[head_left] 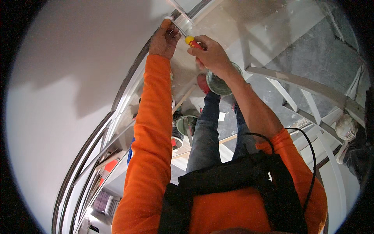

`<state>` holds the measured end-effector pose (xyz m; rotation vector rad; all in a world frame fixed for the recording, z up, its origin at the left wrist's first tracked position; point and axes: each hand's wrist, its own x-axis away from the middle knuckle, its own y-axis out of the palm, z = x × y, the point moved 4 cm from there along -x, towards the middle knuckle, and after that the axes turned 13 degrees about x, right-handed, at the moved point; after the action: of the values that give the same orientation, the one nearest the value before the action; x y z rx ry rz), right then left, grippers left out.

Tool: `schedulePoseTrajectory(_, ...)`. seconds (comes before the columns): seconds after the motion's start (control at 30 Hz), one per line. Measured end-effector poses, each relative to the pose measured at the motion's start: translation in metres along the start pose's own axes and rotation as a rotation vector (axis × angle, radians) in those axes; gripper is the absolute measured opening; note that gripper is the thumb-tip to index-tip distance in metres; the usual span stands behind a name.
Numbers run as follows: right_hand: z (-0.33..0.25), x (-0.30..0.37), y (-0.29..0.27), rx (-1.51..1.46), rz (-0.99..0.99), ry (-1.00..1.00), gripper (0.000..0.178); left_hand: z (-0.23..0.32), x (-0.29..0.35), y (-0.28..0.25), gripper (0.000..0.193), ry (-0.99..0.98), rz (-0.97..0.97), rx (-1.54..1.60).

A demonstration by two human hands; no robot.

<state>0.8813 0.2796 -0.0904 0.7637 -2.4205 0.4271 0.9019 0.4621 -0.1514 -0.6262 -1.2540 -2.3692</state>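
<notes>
My left hand [164,39] reaches up and holds a clear plastic fitting [181,24] against the white wall [78,78], fingers wrapped round its lower end. Just right of it, my right hand [210,54] grips a screwdriver with a red and yellow handle [192,42], its yellow tip pointing toward the fitting. Both orange sleeves rise from the lower edge. My legs in grey jeans [204,132] and a red shoe [202,83] show far below, standing on something raised.
A round glass bowl-like thing [220,84] lies below my right wrist. A white railing [296,84] curves along the right. A bucket [187,124] and small tins sit on boards below. A black strap and cable [307,156] cross my chest.
</notes>
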Motion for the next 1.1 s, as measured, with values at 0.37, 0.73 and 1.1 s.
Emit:
schedulePoseTrajectory(0.37,0.008,-0.02,0.006,0.269,0.396,-0.264,0.039,-0.003,-0.02,-0.007,0.02,0.016,-0.026,0.056)
schedulePoseTrajectory(0.73,0.014,-0.028,0.008,0.225,0.361,-0.19,0.041,-0.004,-0.016,-0.008,0.028,-0.043,-0.218,0.179)
schedulePoseTrajectory(1.1,0.014,-0.027,0.016,0.23,0.405,-0.214,0.04,-0.002,-0.02,-0.018,0.026,-0.026,-0.149,0.086)
